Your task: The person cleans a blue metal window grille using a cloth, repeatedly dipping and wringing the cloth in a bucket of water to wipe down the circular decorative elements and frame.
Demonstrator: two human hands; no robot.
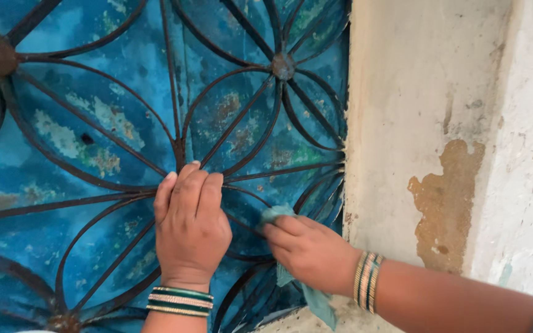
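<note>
My left hand grips the dark iron grille near its right edge, while my right hand presses a clutched green cloth against its blue panel.

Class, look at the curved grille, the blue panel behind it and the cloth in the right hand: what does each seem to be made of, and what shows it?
Grille: probably iron, dark with rusty joints, thin bent bars.
Blue panel: a hard painted surface, material unclear; the paint is worn in tan patches.
Cloth: soft fabric, pale teal, creased and hanging limp under the right hand.
</note>
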